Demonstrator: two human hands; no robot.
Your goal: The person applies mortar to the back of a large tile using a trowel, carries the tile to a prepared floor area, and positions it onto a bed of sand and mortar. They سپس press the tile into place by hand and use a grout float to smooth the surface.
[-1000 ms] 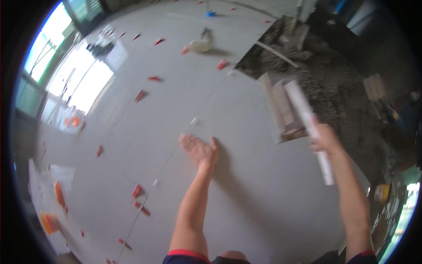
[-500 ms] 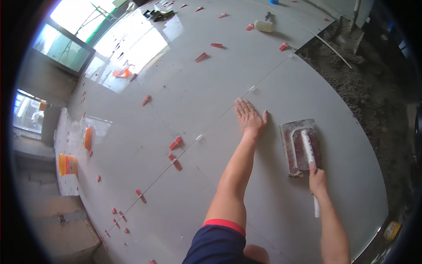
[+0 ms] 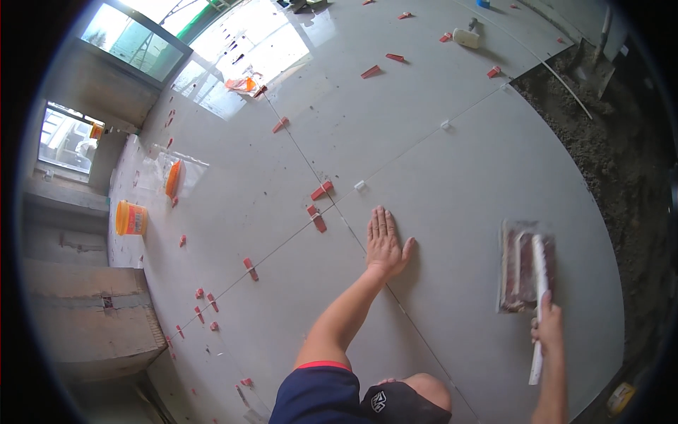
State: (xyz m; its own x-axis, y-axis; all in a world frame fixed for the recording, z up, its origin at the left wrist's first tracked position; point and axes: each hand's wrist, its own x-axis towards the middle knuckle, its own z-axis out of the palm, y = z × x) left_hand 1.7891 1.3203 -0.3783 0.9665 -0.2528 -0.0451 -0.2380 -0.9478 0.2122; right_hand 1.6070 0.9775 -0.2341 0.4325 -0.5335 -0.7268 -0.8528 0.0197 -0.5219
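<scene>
My left hand (image 3: 385,246) lies flat on a large grey floor tile (image 3: 452,283), fingers spread, close to the joint on that tile's left side. Just beyond its fingertips is a white clip (image 3: 360,186) in the far joint. My right hand (image 3: 548,326) is closed round the long white handle of a rectangular float (image 3: 510,272). The float is slightly blurred, with a dirty reddish-brown and grey plate. It is over the right part of the same tile; whether it touches the tile I cannot tell.
Red wedges (image 3: 316,219) sit along the joints and lie scattered. A white-headed mallet (image 3: 466,38) rests at the far side. Dark loose mortar (image 3: 565,106) and a shovel (image 3: 599,67) border the tile's right edge. An orange bucket (image 3: 131,218) stands at left.
My left hand has shifted nearer and leftward over the tile, still flat. My right hand has brought the float nearer to me. The view has also shifted, so floor things appear farther right and higher.
</scene>
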